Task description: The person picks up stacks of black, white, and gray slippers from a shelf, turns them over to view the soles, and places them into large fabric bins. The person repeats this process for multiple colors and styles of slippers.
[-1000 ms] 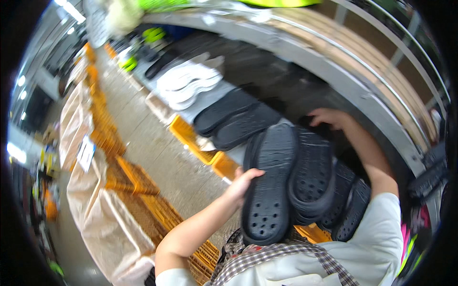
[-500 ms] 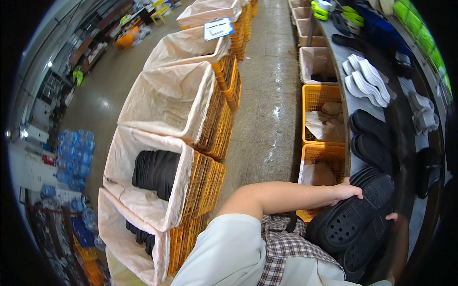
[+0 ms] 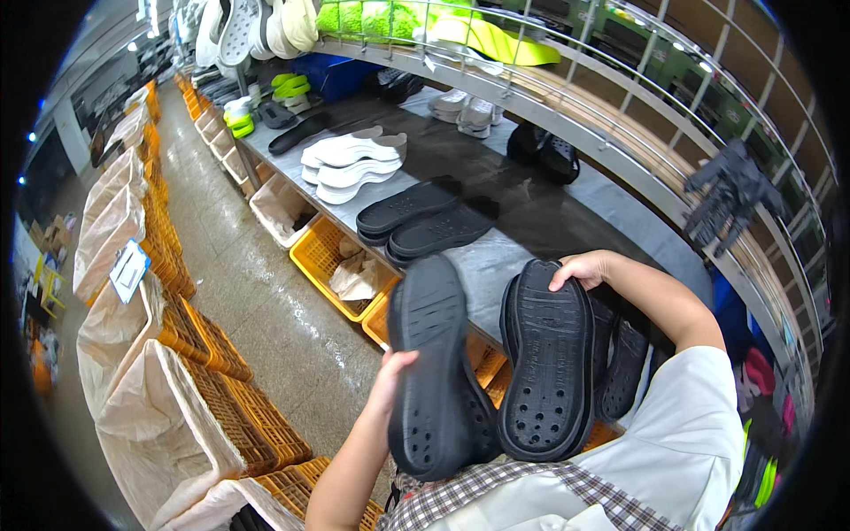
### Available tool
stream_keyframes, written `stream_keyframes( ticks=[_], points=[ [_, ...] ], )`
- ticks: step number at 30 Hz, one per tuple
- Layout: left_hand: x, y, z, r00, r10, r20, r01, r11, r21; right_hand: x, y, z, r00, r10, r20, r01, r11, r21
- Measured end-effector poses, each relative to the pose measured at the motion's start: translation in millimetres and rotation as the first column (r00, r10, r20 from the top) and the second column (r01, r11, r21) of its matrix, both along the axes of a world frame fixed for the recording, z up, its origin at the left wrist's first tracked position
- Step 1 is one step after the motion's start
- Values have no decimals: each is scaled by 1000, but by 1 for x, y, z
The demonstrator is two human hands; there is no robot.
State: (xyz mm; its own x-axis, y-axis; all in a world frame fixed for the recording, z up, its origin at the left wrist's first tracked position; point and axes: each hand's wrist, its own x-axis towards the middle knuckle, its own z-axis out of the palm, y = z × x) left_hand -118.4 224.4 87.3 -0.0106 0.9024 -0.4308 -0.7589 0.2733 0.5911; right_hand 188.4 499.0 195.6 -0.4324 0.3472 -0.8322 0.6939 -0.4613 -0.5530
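My left hand (image 3: 390,376) is closed round the side of a thick black shoe sole (image 3: 428,310), upright in front of me, with another black piece partly hidden behind it. My right hand (image 3: 580,268) grips the top end of a stack of black soles (image 3: 547,363), thumb on the front one. Round holes and ridges mark its face. More black soles (image 3: 622,367) stand beside the stack, partly covered by it. On the grey bench (image 3: 496,276) beyond my hands lie stacked black soles (image 3: 443,230) and, farther along, white soles (image 3: 350,164).
Yellow crates (image 3: 341,265) sit under the bench edge. Across the aisle (image 3: 266,310) runs a row of crates with cloth liners (image 3: 133,407). A wire rack (image 3: 620,168) with a dark glove (image 3: 733,195) rises behind the bench. Black footwear (image 3: 542,152) rests near it.
My view has swung right toward the bench. The soles, held together low at my body before, are now raised and apart, some in each hand.
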Motion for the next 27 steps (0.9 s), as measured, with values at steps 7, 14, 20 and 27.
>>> stream_keyframes(
  ticks=[7, 14, 20, 27],
  points=[
    [-51, -173, 3, 896, 307, 322, -308, 950, -48, -12, -88, 31, 976, -136, -170, 155, 983, 103],
    [-83, -335, -34, 535, 743, 402, -730, 646, -223, -90, -143, 0, 878, -253, -407, 369, 899, 237],
    [-69, -411, -44, 438, 843, 312, -858, 496, -136, -211, -220, -83, 682, -465, -564, 401, 883, -243],
    [-75, -396, 13, 439, 827, 350, -832, 522, -190, -400, -345, -115, 748, -521, -411, 323, 827, -461]
  ],
)
